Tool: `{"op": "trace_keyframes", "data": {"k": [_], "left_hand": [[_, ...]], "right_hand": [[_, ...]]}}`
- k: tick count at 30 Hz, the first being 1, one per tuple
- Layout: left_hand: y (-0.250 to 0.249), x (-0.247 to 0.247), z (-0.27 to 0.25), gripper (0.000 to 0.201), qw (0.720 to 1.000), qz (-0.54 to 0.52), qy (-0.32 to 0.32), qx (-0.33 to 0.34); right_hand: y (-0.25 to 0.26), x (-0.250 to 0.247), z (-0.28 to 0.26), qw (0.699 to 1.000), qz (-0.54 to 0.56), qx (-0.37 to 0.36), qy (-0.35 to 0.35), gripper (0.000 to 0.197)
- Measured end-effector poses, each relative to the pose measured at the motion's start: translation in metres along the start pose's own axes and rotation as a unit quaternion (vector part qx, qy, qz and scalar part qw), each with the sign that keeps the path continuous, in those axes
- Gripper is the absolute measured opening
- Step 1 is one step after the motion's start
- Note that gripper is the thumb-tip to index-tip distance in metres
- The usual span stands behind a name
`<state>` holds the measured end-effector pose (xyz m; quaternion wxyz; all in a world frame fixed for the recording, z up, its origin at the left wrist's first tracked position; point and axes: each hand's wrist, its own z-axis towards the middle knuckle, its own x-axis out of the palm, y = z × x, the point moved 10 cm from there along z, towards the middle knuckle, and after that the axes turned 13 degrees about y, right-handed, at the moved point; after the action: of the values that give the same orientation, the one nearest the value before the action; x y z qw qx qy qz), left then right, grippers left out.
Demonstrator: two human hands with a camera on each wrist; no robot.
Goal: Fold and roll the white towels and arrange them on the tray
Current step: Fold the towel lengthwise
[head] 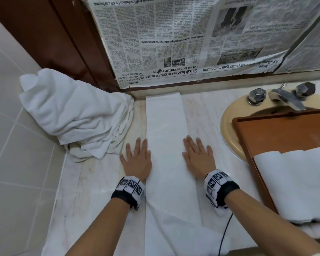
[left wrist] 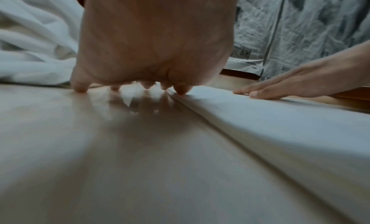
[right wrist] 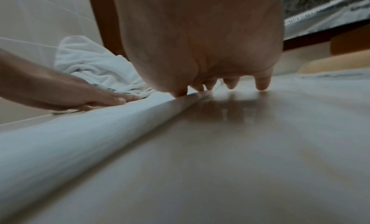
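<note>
A white towel (head: 165, 130), folded into a long narrow strip, lies on the marble counter and runs from the back ledge to the front edge. My left hand (head: 137, 159) lies flat along its left edge, fingers straight, thumb on the cloth. My right hand (head: 197, 156) lies flat along its right edge. In the left wrist view the left hand (left wrist: 152, 53) presses the counter beside the towel strip (left wrist: 270, 116). The right hand (right wrist: 200, 45) shows the same beside the strip (right wrist: 80, 132). A wooden tray (head: 277, 132) at the right holds rolled white towels (head: 299, 182).
A heap of unfolded white towels (head: 78, 115) fills the back left corner against the tiled wall. A beige sink (head: 229, 122) with a metal tap (head: 284, 97) sits at the back right, partly under the tray. Newspaper (head: 174, 39) covers the mirror behind.
</note>
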<state>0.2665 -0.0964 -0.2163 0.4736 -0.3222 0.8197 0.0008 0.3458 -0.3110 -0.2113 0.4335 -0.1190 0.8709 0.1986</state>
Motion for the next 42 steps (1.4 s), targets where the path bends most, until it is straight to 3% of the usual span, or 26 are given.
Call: {"op": "trace_keyframes", "data": {"k": [3,5,9,14,18,24,27,29,32,37,40,42], "left_hand": [[-0.008,0.018,-0.031,0.051,0.998,0.018,0.022,0.051],[-0.008,0.032,-0.047,0.051,0.996,0.052,0.026,0.063],[-0.005,0.038,-0.048,0.054,0.996,0.067,0.018,0.055],[-0.023,0.027,-0.025,0.052,0.997,0.057,0.006,0.047],[-0.037,0.015,0.001,0.052,0.998,0.057,0.015,0.038],[-0.051,-0.007,0.038,0.053,0.996,0.055,0.037,0.058],[-0.047,-0.019,0.03,0.052,0.995,0.015,-0.003,0.102],[-0.045,-0.024,0.008,0.055,0.982,-0.035,-0.042,0.18],[-0.038,0.001,-0.032,0.048,0.962,-0.075,-0.026,0.263],[-0.046,0.039,-0.071,0.044,0.965,-0.026,0.03,0.258],[-0.055,0.032,-0.078,0.018,0.965,-0.027,-0.003,0.259],[-0.057,0.024,-0.086,0.013,0.962,-0.062,-0.025,0.264]], "right_hand": [[0.011,0.007,-0.026,0.998,0.006,-0.047,-0.031,0.061],[0.023,0.023,-0.042,0.995,-0.027,-0.091,-0.016,0.066],[0.017,0.036,-0.046,0.995,-0.057,-0.083,-0.005,0.062],[0.01,0.014,-0.016,0.994,-0.071,-0.079,0.01,0.081],[0.0,-0.005,0.013,0.997,-0.058,-0.051,0.01,0.057],[-0.014,-0.039,0.043,0.999,-0.015,-0.038,0.001,0.054],[-0.024,-0.052,0.023,0.996,0.06,-0.048,-0.04,0.053],[-0.025,-0.044,-0.004,0.992,0.092,-0.074,-0.047,0.05],[-0.02,-0.012,-0.05,0.987,0.118,-0.11,-0.025,0.046],[-0.013,0.032,-0.101,0.99,0.101,-0.094,0.003,0.044],[-0.006,0.04,-0.111,0.997,0.052,-0.062,0.004,0.029],[-0.001,0.04,-0.117,0.998,0.043,-0.048,0.011,0.021]]}}
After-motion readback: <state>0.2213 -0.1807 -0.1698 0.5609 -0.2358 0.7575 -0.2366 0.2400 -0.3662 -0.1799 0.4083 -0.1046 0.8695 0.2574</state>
